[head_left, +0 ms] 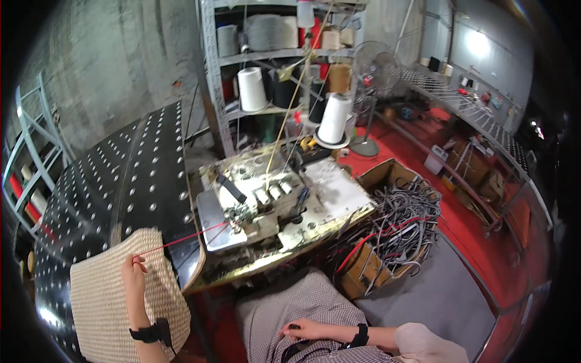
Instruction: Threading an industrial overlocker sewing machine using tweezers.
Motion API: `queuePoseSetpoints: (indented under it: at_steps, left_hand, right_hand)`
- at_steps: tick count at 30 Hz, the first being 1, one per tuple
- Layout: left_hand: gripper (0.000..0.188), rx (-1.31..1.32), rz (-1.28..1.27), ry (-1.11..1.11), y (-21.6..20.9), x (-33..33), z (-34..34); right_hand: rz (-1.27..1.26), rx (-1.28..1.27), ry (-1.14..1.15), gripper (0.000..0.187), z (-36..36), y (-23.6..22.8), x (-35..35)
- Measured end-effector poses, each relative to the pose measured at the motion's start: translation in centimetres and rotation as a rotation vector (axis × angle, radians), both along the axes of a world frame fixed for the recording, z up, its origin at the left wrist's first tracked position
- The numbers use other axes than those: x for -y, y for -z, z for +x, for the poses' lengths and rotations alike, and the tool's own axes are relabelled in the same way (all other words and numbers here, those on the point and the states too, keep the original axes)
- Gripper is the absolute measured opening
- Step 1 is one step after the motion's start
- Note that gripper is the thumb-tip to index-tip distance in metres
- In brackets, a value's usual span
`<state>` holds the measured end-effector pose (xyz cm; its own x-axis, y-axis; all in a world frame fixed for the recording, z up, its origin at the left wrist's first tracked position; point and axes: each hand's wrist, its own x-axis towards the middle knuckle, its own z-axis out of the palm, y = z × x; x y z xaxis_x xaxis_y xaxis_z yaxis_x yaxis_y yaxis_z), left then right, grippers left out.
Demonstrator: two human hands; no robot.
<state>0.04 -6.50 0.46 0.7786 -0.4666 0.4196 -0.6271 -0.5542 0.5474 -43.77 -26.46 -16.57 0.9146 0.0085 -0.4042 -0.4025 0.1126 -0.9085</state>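
Note:
My left hand is closed on a thin red cord. The cord runs taut from my fingers to the front of a white sewing machine. Beneath that hand lies a cream, ribbed knitted piece, spread over the left table and hanging toward its near edge. My right hand rests low on the checked cloth over my lap. Its fingers are curled around a small dark thing I cannot make out.
A black table with rows of metal studs stands left. White thread cones rise behind the machine. To its right a cardboard box overflows with grey trimmings. Beyond are a shelf of yarn, a fan and another studded table.

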Motion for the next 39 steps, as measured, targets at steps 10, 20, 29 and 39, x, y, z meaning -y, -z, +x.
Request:
queuePoseSetpoints:
  at_steps: [10, 20, 29, 39]
  left_hand:
    - [0.018, -1.051, -1.147, 0.547, -1.3, 6.7, -0.5]
    - [0.028, -0.03, 0.026, 0.444, -1.7, 10.3, -2.2]
    - [0.008, -0.302, -0.048, 0.383, 1.1, 9.0, -1.0]
    - [0.003, -0.384, -0.142, 0.306, 0.7, 9.2, -0.7]
  right_hand:
    - [-0.171, -0.089, 0.014, 0.035, -1.3, -2.0, 0.9]
    - [-0.772, -0.207, -0.165, 0.031, -0.4, -4.8, 5.5]
    - [-1.125, -0.327, 0.222, 0.024, 0.3, 7.4, 12.6]
    - [-1.19, -0.41, 0.278, 0.028, 0.9, 7.9, 11.9]
